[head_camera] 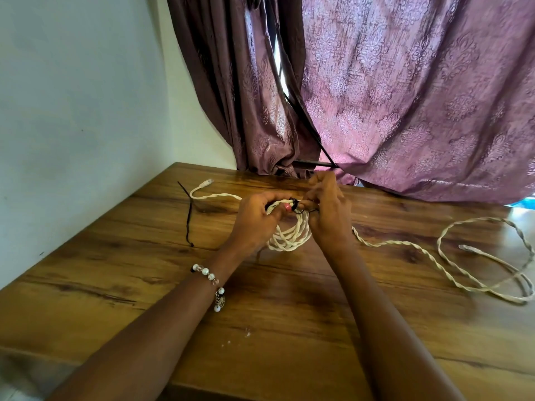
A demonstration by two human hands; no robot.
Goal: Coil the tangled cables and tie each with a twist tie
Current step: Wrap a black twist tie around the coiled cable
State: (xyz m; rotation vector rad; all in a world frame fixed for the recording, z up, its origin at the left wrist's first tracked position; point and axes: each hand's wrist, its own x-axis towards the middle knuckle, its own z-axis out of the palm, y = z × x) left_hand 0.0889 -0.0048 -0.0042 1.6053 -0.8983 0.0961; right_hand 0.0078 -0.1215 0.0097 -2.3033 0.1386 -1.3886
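A coil of cream twisted cable (289, 237) hangs between my hands above the wooden table (260, 308). My left hand (254, 219) grips the top of the coil. My right hand (327, 209) pinches a black twist tie (296, 206) wrapped around the coil's top. One cable end with a clear plug (206, 182) trails off to the left. A long loose stretch of the cream cable (469, 256) snakes across the table's right side, its other plug (466, 248) lying inside the loop.
A second black twist tie (188, 218) lies on the table to the left of my hands. Purple patterned curtains (405, 96) hang behind the table's far edge. A pale wall (72, 111) runs along the left side.
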